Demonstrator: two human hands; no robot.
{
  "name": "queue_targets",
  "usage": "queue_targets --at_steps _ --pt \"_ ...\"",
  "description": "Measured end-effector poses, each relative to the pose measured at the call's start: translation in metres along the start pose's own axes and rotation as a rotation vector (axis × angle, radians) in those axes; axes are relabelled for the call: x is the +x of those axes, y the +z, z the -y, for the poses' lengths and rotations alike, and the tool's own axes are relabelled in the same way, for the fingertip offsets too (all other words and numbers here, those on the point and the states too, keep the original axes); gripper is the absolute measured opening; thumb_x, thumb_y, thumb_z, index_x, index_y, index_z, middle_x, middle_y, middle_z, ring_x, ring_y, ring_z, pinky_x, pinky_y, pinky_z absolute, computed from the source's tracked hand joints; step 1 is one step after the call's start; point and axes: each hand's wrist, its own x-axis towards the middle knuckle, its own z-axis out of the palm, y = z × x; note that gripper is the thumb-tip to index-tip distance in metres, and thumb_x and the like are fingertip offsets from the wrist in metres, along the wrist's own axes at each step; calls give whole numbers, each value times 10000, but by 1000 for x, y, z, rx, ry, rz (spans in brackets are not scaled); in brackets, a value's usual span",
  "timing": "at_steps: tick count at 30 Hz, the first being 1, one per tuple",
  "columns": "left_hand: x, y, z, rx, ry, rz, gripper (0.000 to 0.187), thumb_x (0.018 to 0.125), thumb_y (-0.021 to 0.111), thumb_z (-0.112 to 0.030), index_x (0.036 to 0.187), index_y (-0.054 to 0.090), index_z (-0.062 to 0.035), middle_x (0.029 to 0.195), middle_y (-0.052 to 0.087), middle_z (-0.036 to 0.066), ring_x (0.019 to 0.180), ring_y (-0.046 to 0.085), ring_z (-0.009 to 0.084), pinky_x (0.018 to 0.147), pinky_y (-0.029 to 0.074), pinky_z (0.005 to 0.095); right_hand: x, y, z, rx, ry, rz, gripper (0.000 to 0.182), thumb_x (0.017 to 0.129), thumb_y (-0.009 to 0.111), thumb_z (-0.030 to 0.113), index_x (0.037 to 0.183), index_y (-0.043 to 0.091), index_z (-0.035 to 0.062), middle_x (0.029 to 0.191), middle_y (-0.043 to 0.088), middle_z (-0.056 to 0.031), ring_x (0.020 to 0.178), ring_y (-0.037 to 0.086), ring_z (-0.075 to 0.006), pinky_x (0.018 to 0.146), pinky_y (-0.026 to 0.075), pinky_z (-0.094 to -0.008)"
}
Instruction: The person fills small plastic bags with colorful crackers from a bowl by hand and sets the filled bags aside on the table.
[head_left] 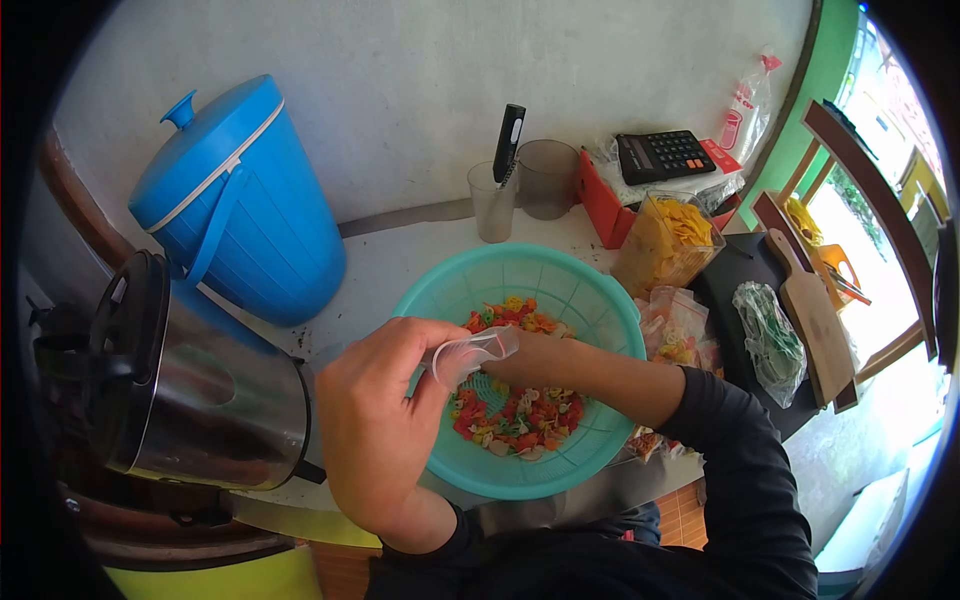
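Observation:
My left hand [385, 410] pinches the rim of a small clear plastic bag [465, 355], which it holds open over a turquoise plastic basket [600, 450]. Colourful small crackers [525, 415] in red, orange, yellow, green and white lie loose in the bottom of the basket. My right hand [520, 360] reaches in from the right, over the crackers and close against the bag. Its fingers are hidden behind the bag and my left hand, so I cannot see whether they hold anything.
A blue lidded jug [245, 210] and a steel pot [220, 400] stand at left. Behind the basket are two cups [492, 215]. To the right are a tub of yellow chips [665, 245], filled plastic bags [675, 325], a calculator [665, 155] on a red box, and a wooden board [815, 320].

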Motion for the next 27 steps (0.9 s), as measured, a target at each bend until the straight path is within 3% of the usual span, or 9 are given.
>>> queue_targets --at_steps 4,6,8,11,14,16,19,23,27 --pt "-1 2 3 -7 19 -1 140 807 799 -104 888 692 -62 828 723 67 658 654 270 561 479 361 7 10 9 167 -30 67 212 855 634 45 1055 646 -23 963 689 -203 897 721 -355 771 596 -428" --pt "-1 2 4 -8 18 5 140 809 797 -105 888 691 -61 826 721 68 655 651 273 561 477 362 5 13 14 48 -118 87 221 852 645 48 1063 648 -19 980 681 -195 899 721 -352 776 599 -421" --pt "-1 1 4 -18 12 15 138 811 795 -104 888 689 -61 821 719 69 649 646 275 560 475 364 -2 10 21 -313 -251 71 227 839 667 42 1059 657 -15 1002 675 -186 900 720 -350 773 600 -415" --pt "-1 1 4 -1 37 7 136 813 792 -109 887 688 -62 800 706 69 637 636 277 556 466 368 10 19 1 -396 -277 84 246 795 714 22 1032 668 -26 978 691 -193 905 722 -345 761 605 -414" --pt "0 1 3 -31 25 19 141 812 793 -116 890 685 -68 781 691 71 626 627 275 553 458 373 5 2 -1 -134 -6 82 278 747 760 23 1006 675 -32 949 705 -204 910 724 -341 764 604 -420" --pt "0 -1 2 -15 18 54 133 819 781 -40 901 683 -6 801 706 98 667 644 222 612 487 327 3 -6 -1 -110 94 69 298 728 781 41 997 677 -35 934 711 -211 913 724 -343 770 601 -426" --pt "0 -4 0 -8 -4 86 125 822 772 4 906 682 23 812 714 111 687 654 197 642 501 303 0 -17 14 -109 172 161 320 712 799 76 989 681 -35 928 712 -213 912 723 -348 771 596 -434" --pt "-1 -4 1 -10 10 92 122 820 768 10 906 682 22 809 713 111 686 656 199 639 501 302 1 -6 17 -248 82 324 322 714 799 106 981 685 -31 922 710 -213 908 723 -345 757 594 -434" --pt "-1 -3 0 -15 14 83 127 818 775 -38 897 678 -12 792 699 99 660 642 229 612 486 328 6 12 3 -9 195 233 324 717 801 112 990 685 -19 934 711 -207 898 725 -338 749 595 -429"
